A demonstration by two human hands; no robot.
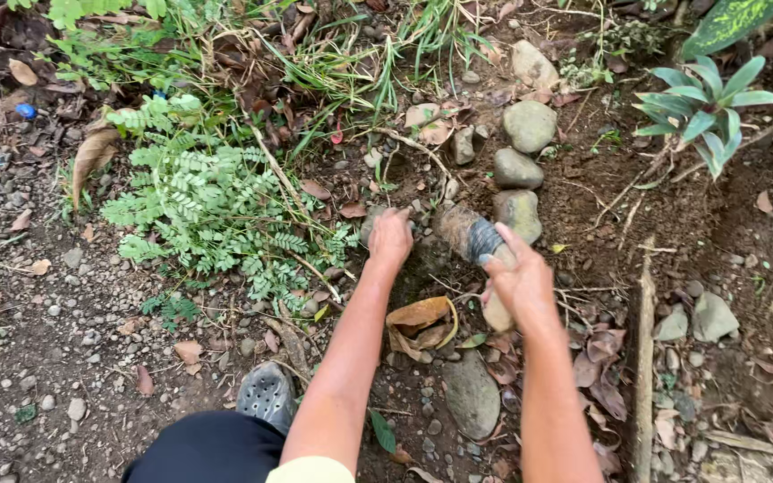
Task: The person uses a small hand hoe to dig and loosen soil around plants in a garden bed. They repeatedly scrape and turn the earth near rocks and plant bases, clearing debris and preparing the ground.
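i look down on bare ground, soil and gravel; my left hand (390,238) reaches forward to the dirt at the foot of a small fern (199,201), fingers curled down onto the soil; whether they pinch anything i cannot tell; my right hand (521,282) grips a tool handle (496,309), pale wood, fingers wrapped round it; the handle's far end is bound with a dark band (483,240) and carries a mud-caked head (456,228) that rests on the ground just beside the left hand, between it and a stone row (519,168); the row runs away from me, four or five rounded grey stones, the nearest touching the tool's right side; a dry curled leaf (419,317) lies between my forearms; a flat grey stone (471,394) sits near it, closer to me; my grey perforated shoe (266,394) shows at lower left; a broad-leaved green plant (700,107) stands well apart at upper right; a stick (644,358) lies along the right side.
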